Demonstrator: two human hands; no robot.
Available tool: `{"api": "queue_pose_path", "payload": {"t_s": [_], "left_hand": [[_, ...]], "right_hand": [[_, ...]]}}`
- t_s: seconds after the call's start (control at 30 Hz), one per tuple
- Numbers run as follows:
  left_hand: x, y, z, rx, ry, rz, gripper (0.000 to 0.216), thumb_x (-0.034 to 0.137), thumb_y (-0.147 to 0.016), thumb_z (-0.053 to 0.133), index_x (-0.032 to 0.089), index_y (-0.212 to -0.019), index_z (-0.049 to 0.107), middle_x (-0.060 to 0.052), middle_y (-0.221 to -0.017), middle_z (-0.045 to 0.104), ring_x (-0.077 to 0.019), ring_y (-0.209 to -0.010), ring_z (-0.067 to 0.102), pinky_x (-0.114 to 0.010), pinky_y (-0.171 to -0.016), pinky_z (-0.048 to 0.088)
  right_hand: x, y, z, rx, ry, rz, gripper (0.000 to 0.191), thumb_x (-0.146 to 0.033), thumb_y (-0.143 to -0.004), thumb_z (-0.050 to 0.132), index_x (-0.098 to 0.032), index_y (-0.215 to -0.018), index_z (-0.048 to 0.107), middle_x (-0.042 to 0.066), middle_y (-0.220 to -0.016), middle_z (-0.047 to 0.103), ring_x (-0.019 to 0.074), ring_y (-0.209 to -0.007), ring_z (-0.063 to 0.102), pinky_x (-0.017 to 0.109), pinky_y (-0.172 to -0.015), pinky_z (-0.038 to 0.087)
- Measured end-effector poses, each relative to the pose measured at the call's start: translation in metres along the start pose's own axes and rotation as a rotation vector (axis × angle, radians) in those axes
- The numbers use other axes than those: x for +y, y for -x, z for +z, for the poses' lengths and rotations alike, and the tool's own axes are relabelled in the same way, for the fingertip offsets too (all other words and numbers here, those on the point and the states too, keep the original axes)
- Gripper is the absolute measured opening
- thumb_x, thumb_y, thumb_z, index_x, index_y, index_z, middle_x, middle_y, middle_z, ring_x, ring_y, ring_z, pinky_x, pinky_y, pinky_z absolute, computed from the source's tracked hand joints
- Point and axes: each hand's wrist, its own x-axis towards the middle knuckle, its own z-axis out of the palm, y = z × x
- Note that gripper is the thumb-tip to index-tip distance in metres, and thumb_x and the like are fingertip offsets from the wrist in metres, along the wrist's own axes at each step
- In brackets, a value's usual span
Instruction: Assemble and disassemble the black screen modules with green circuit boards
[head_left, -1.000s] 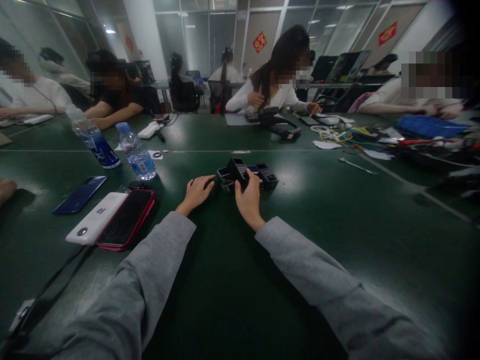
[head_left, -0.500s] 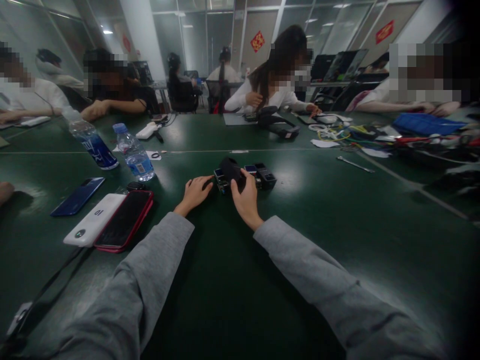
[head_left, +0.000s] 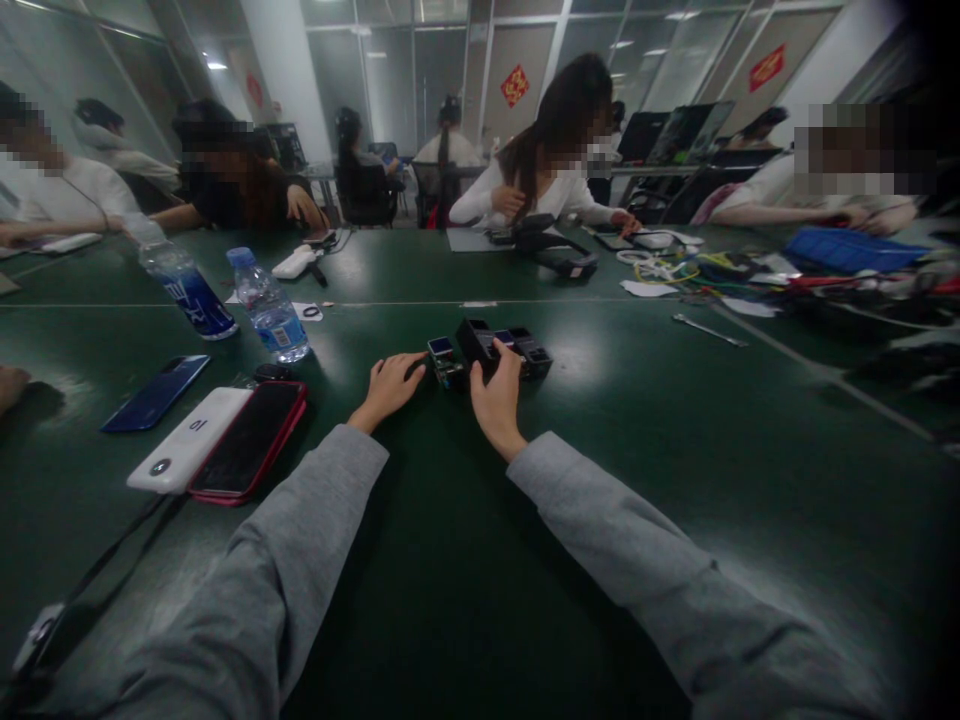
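A cluster of small black box-shaped parts (head_left: 529, 352) lies on the dark green table (head_left: 675, 440) just beyond my hands. My right hand (head_left: 495, 397) is closed around one black box (head_left: 477, 343), tilted up above the others. My left hand (head_left: 388, 385) rests on the table with its fingers loosely curled, fingertips touching a small module with a blue top (head_left: 442, 358) at the cluster's left end. Both arms wear grey sleeves.
To the left lie a red-cased phone (head_left: 251, 438), a white power bank (head_left: 187, 440), a blue phone (head_left: 156, 392) and two water bottles (head_left: 270, 308). Several people sit around the table. Cables, tools (head_left: 709, 329) and a blue tray (head_left: 851, 250) lie at the right.
My right hand has turned the black box it holds; it was blurred half a second ago and now stands tilted again. My left hand has barely moved.
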Motion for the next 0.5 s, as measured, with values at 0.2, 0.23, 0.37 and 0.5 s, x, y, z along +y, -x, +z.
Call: {"api": "queue_pose_path", "payload": {"t_s": [0.2,0.23,0.37,0.5], "left_hand": [[-0.001,-0.0009,0.001,-0.003,-0.013,-0.011,0.041,0.044,-0.096,0.035,0.029,-0.131,0.051,-0.001,-0.136,0.056,-0.0212,-0.129,0.045,-0.048,-0.112,0.027],[-0.0011,-0.0011,0.0014,-0.002,-0.013,-0.01,0.041,0.044,-0.096,0.035,0.028,-0.131,0.051,-0.001,-0.136,0.056,-0.021,-0.129,0.045,-0.047,-0.112,0.027],[-0.0024,-0.0021,0.0032,0.006,-0.012,-0.014,0.042,0.044,-0.096,0.035,0.028,-0.132,0.05,-0.002,-0.138,0.055,-0.0212,-0.129,0.045,-0.047,-0.112,0.027],[-0.0034,-0.0029,0.0044,0.016,-0.009,-0.019,0.042,0.043,-0.096,0.037,0.027,-0.133,0.049,-0.004,-0.138,0.054,-0.0218,-0.13,0.046,-0.048,-0.112,0.028]], "right_hand": [[0.0067,0.0,0.0034,-0.077,0.018,0.016,0.044,-0.018,-0.086,0.05,-0.012,-0.129,0.046,0.016,-0.125,0.049,0.0257,-0.119,0.047,0.045,-0.102,0.042],[0.0069,0.0,0.0035,-0.091,0.015,0.021,0.043,-0.018,-0.085,0.05,-0.013,-0.128,0.047,0.016,-0.124,0.049,0.0257,-0.119,0.048,0.045,-0.102,0.042],[0.0061,0.0001,0.0039,-0.131,0.009,0.02,0.043,-0.019,-0.084,0.054,-0.013,-0.127,0.049,0.016,-0.122,0.051,0.0258,-0.117,0.05,0.045,-0.1,0.044],[0.0054,0.0003,0.0045,-0.153,-0.007,0.004,0.042,-0.019,-0.083,0.056,-0.015,-0.125,0.05,0.014,-0.122,0.051,0.0252,-0.115,0.051,0.045,-0.099,0.045]]}}
